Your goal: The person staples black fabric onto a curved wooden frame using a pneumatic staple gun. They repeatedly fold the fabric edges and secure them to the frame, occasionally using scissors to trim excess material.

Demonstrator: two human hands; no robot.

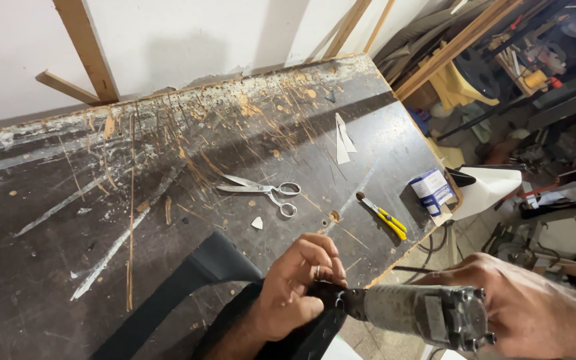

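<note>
Nearest the camera, the right hand is wrapping around the rear of a grey pneumatic tool, fingers closed on its body. The left hand is pinching black material against the tool's nose, fingertips pressed together. The material is lying over the near edge of the scarred dark desk. Farther back, scissors, a yellow utility knife and a small blue-and-white box are resting on the desk.

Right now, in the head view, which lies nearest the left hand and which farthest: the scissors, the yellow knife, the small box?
From the left hand:
1. Yellow knife, up to its right.
2. Scissors, straight up the bench.
3. Small box, at the right edge.
</note>
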